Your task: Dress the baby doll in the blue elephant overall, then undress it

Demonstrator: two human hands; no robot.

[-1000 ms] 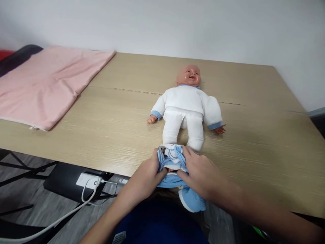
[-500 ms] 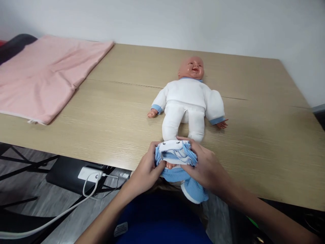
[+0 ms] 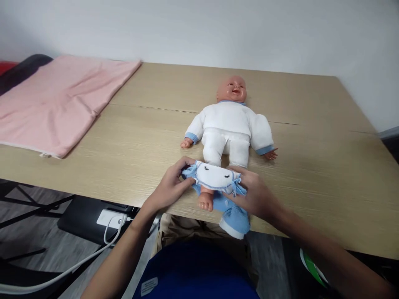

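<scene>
The left hand (image 3: 170,187) pinched one side of the blue trousers (image 3: 215,177), its grip narrow and closed on the cloth. The right hand (image 3: 256,195) gripped the other side the same way. The waistband was stretched between them over the shins of the doll (image 3: 230,124), which lay on its back near the front edge of the counter (image 3: 140,141). One bare foot (image 3: 205,202) poked out of a trouser leg. The other leg hung past the edge, and I could not tell whether a foot was inside it.

The risk, as I judged it, was toes snagging in the knit. A harder tug from one side could also skew the light doll or slide it off the edge.

The counter was smooth, pale wood grain. A pink cloth (image 3: 56,99) lay at its far left. A white charger (image 3: 109,217) and its cable (image 3: 62,274) sat below on a grey floor, and a plain white wall (image 3: 218,33) stood behind.
</scene>
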